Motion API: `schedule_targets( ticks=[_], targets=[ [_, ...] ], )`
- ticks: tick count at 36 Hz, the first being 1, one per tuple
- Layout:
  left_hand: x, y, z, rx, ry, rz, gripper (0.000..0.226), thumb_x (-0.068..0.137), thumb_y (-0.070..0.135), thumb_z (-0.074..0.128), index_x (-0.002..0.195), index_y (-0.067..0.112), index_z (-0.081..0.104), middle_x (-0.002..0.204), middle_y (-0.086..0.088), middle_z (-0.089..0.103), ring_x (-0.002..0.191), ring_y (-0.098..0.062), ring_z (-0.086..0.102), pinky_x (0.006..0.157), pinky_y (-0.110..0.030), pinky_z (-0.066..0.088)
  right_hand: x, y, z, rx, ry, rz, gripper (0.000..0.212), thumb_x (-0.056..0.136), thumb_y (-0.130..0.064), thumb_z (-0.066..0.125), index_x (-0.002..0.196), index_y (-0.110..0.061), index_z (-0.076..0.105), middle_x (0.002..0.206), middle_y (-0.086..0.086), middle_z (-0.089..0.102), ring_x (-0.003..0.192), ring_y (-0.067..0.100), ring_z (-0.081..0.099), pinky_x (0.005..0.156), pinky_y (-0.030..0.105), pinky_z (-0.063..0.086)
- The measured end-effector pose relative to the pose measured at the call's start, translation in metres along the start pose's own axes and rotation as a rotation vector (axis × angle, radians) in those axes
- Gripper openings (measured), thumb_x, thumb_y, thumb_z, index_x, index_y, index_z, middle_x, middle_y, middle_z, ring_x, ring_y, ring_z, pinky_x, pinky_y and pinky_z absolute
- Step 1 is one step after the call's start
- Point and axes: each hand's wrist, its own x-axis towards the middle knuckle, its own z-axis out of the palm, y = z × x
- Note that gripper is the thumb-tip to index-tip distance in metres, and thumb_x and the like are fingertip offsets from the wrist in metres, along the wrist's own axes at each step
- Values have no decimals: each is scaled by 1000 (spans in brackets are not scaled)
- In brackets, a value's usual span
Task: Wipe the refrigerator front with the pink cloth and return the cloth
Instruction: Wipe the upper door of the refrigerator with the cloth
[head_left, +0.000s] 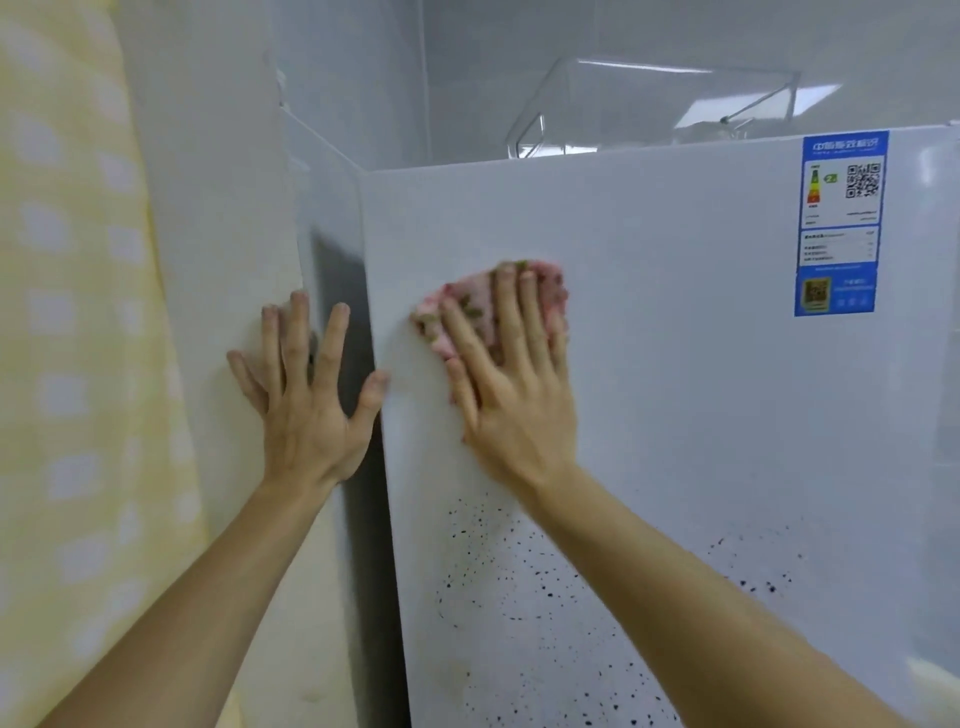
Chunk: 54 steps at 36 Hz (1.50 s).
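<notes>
The white refrigerator front (675, 389) fills the right half of the view. My right hand (511, 384) lies flat with straight fingers and presses the pink patterned cloth (470, 306) against the door near its upper left. Only the cloth's upper and left edges show past the fingers. My left hand (306, 395) is spread open at the refrigerator's left corner, fingers reaching over the gap toward the cream wall. Black specks (519, 597) dot the door below my right wrist.
A blue energy label (839, 223) is stuck at the door's top right. A clear plastic container (654, 104) stands on top of the refrigerator. A cream wall (218, 260) and a yellow checked fabric (67, 364) are on the left.
</notes>
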Motion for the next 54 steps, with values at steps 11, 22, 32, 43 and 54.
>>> schedule_targets(
  ticks=[11, 22, 32, 43, 54],
  targets=[
    [-9, -19, 1, -11, -24, -7, 81, 102, 71, 28, 168, 27, 12, 176, -2, -1, 163, -24, -5, 124, -71, -5, -106, -18, 6, -52, -253, -281, 57, 110, -35, 48, 163, -23, 33, 172, 16, 21, 161, 34, 15, 130, 50, 20],
    [-16, -30, 8, -38, 88, 3, 72, 100, 30, 46, 165, 13, 21, 175, -14, 13, 163, -29, 6, 125, -71, 1, -14, -19, 10, -73, -130, -96, 55, 112, -46, 40, 164, -28, 32, 171, 18, 19, 161, 35, 15, 130, 53, 18],
    [-23, -30, 10, -48, 142, 25, 71, 93, 12, 50, 160, 7, 28, 172, -20, 20, 161, -35, 13, 126, -70, 4, -119, -62, 23, -72, -252, -159, 58, 111, -41, 47, 165, -27, 30, 173, 13, 16, 161, 31, 12, 132, 48, 10],
    [-28, -31, 8, -31, 140, 34, 73, 92, 14, 51, 161, 10, 27, 172, -15, 21, 162, -32, 13, 126, -67, 8, -177, -51, 5, -110, -420, -322, 91, 88, -33, 65, 167, -18, 21, 175, 11, 6, 162, 29, 2, 132, 46, 4],
    [-30, -32, 3, 0, 122, 13, 75, 93, 31, 56, 162, 15, 34, 171, -19, 22, 159, -41, 16, 129, -60, 10, -36, -41, 15, -61, -121, 47, 56, 112, -30, 41, 165, -17, 28, 172, 19, 17, 161, 33, 10, 131, 51, 16]
  ],
)
